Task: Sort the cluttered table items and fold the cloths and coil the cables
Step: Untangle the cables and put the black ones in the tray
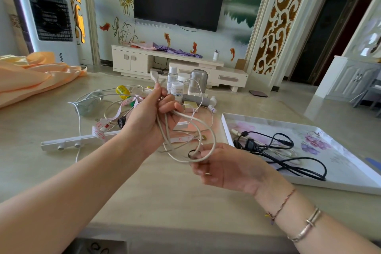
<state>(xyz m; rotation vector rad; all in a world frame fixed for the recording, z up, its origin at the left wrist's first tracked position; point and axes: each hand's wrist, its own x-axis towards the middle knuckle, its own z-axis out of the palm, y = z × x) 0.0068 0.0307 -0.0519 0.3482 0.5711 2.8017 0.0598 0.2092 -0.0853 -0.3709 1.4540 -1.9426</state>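
My left hand (150,113) is raised above the table and grips a bunch of loops of a beige cable (208,128), whose plug end sticks up above the fingers. My right hand (222,165) is lower and to the right, and it pinches the bottom of one hanging loop. A black cable (288,159) lies loosely in the flowered tray (350,179) at the right. An orange cloth (31,76) is heaped at the table's far left. A pink measuring tape (101,128) and thin white cables (79,121) lie tangled behind my left hand.
A white bar with two knobs (68,144) lies at the left. Bottles and jars (177,86), a grey canister (197,82) and small boxes (190,106) stand at the table's far middle. A TV stand and an air cooler are beyond the table.
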